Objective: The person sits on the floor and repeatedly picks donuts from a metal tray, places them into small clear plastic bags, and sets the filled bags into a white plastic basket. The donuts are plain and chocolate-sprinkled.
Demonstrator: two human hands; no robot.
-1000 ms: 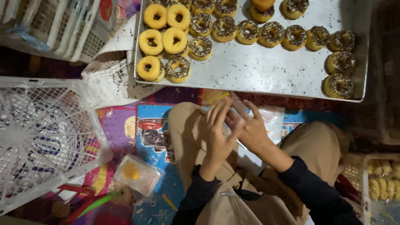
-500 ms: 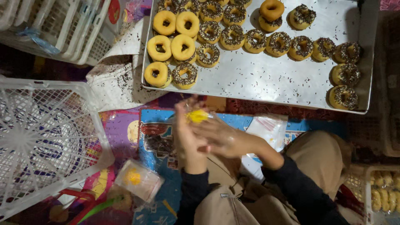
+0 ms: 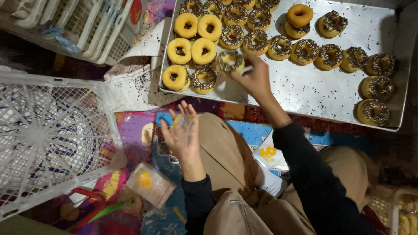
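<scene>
A metal tray [image 3: 313, 93] lies in front of me with several yellow-glazed doughnuts [image 3: 191, 41] at its left end and several chocolate-sprinkled doughnuts [image 3: 305, 48] in rows. My right hand [image 3: 256, 79] reaches onto the tray, its fingertips closed on a sprinkled doughnut [image 3: 230, 61] tilted up beside the glazed ones. My left hand [image 3: 183, 132] is raised over my knee with fingers spread, holding a thin clear plastic bag [image 3: 177, 122] with a yellow mark. The bag is blurred and partly hidden by my fingers.
A big white plastic basket [image 3: 48, 139] lies at my left, with more white baskets [image 3: 87, 26] stacked at the top left. A sprinkle-strewn white paper [image 3: 135, 80] lies beside the tray. A bagged doughnut [image 3: 148, 185] rests on the colourful mat. A crate [image 3: 402, 213] of doughnuts stands at the bottom right.
My hands were together over my lap, working the plastic bag. They have parted: the right hand has gone up to the tray and taken a sprinkled doughnut, while the left keeps the bag.
</scene>
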